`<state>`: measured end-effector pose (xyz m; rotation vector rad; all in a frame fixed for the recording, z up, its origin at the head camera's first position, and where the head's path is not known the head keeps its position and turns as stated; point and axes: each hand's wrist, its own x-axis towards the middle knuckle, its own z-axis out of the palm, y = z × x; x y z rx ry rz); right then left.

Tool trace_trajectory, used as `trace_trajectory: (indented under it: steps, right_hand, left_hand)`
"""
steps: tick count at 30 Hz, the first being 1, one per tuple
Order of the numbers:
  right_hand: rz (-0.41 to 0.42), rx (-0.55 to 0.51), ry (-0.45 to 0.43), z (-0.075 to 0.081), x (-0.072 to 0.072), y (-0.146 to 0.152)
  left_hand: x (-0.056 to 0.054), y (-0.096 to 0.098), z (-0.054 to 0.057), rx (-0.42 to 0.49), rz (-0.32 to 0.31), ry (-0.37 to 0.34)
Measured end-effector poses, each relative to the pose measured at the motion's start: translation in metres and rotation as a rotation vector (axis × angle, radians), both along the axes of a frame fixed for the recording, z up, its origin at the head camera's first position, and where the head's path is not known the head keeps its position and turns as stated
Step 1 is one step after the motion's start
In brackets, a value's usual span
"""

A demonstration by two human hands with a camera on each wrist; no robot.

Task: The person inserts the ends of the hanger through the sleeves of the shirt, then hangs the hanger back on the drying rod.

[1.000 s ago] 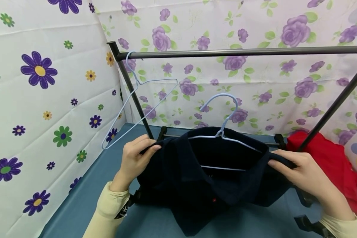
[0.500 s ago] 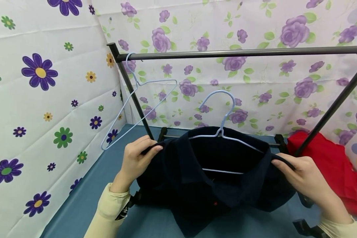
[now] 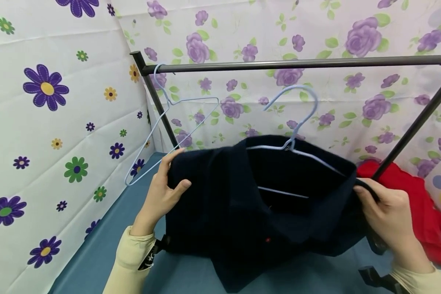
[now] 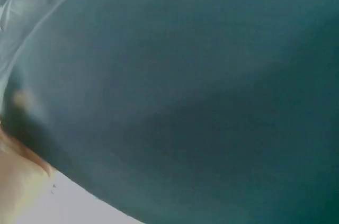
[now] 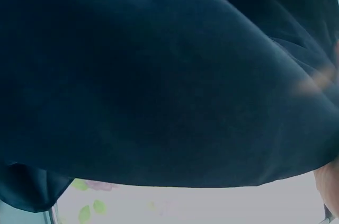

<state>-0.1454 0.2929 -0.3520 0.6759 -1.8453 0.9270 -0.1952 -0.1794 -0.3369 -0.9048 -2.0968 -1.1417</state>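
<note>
A dark navy collared shirt [image 3: 217, 204] with a small red mark on its front is draped on a light blue hanger [image 3: 308, 106], whose hook rises out of the collar. My right hand [image 3: 387, 212] pinches the shirt's right shoulder between thumb and fingers. At the opposite shoulder my left hand [image 3: 159, 196] lies along the cloth, its thumb spread away from the index finger and its other fingers hidden behind the fabric. Dark cloth fills most of the left wrist view, and the shirt [image 5: 159, 86] does the same in the right wrist view.
Behind the shirt stands a rack with a dark horizontal bar [image 3: 242, 65]. A second light blue hanger [image 3: 150, 139] hangs bare at its left end. Red clothing [image 3: 415, 204] lies at the right on the blue surface [image 3: 125, 228]. Floral sheets [image 3: 224, 32] form the walls.
The shirt and its hanger have risen and shifted right, the hook now closer to the bar. My left thumb has come away from the shoulder edge it pinched; my right hand keeps its hold.
</note>
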Motion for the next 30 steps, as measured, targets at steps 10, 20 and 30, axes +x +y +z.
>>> trace_trajectory:
  steps: [10,20,30]
  right_hand:
    - [-0.132,-0.210,0.065,0.027,0.009,-0.003]
    - [-0.124,-0.326,0.105,0.024,0.006,-0.001]
    - [-0.063,-0.344,0.091,0.022,0.007,-0.004]
  left_hand:
    - [-0.007,0.006,-0.037,-0.175,-0.060,-0.385]
    - [-0.025,0.012,-0.073,-0.216,-0.158,-0.630]
    - [-0.037,0.041,-0.112,-0.253,-0.382,-0.828]
